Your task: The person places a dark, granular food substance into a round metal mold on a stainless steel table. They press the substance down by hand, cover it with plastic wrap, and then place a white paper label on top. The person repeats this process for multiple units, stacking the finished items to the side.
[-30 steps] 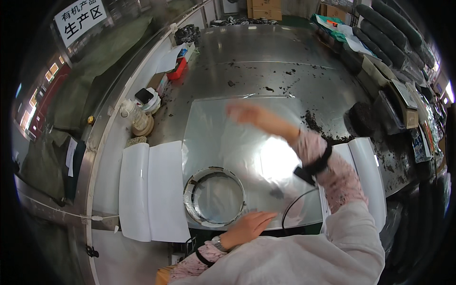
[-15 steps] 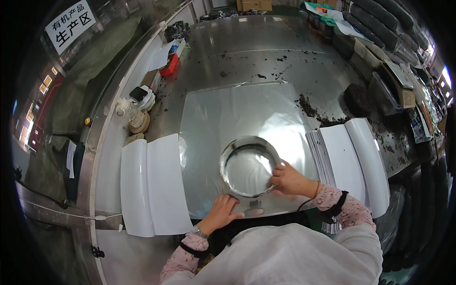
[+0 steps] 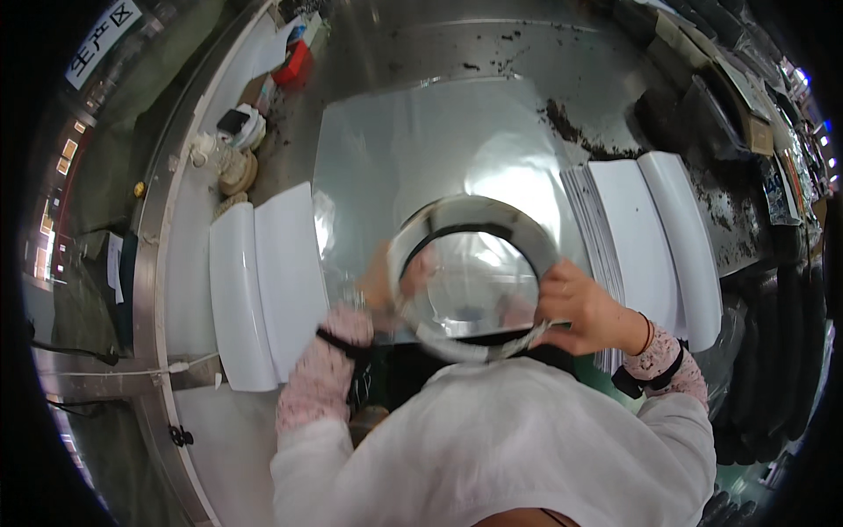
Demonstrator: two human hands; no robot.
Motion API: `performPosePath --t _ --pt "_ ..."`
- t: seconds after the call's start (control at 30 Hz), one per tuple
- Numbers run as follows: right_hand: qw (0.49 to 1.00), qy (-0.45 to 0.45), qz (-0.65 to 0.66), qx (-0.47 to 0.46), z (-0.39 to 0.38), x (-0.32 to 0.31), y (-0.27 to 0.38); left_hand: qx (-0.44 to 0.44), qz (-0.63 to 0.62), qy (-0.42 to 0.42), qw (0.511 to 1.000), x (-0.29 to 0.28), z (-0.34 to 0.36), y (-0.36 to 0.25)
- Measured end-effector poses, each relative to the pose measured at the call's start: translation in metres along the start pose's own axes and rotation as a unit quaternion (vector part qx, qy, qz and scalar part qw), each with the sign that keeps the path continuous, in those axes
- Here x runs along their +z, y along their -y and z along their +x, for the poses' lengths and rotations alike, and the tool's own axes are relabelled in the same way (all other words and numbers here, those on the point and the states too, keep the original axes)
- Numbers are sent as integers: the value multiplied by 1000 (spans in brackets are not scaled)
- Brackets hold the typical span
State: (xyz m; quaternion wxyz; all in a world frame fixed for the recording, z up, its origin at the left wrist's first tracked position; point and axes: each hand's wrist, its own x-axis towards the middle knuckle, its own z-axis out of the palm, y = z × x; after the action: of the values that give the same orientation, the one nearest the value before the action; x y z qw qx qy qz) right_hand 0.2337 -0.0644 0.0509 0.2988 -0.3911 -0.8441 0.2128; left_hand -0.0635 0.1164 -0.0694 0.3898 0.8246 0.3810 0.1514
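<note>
A wide silvery metal ring (image 3: 536,242) is tilted above the near end of a clear plastic sheet (image 3: 404,149) on the steel table. My right hand (image 3: 571,303) has its fingers closed on the ring's right rim. At the ring's left side my left hand (image 3: 382,281), blurred and partly behind the rim, grips it. Piles of white paper flank the sheet, one on the left (image 3: 281,281) and one on the right (image 3: 623,237), each with a rolled-back edge.
Dark crumbs (image 3: 566,123) lie on the steel table (image 3: 413,44). A red box (image 3: 292,61), a black phone (image 3: 233,121) and a pale bottle-like object (image 3: 211,151) sit along the left edge. Cardboard (image 3: 755,132) and dark bags (image 3: 764,369) crowd the right.
The ring moved from the sheet's lower left toward the right, and is now lifted in both hands. My right hand came down onto it; my left moved up to it. The camera's view shifted.
</note>
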Motion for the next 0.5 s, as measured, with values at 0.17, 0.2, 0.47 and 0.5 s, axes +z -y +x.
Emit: performPosePath --t 0.17,0.2,0.47,0.5 --pt "993 102 -46 -36 1 48 -10 326 205 -80 920 -72 50 -83" --pt "990 113 -81 15 -4 62 -32 342 205 -61 915 -72 47 -93" --pt "933 3 319 166 22 67 0 64 158 -177 969 -23 -53 36" --pt "880 10 438 183 20 47 -9 18 101 -133 986 -1 -68 63"
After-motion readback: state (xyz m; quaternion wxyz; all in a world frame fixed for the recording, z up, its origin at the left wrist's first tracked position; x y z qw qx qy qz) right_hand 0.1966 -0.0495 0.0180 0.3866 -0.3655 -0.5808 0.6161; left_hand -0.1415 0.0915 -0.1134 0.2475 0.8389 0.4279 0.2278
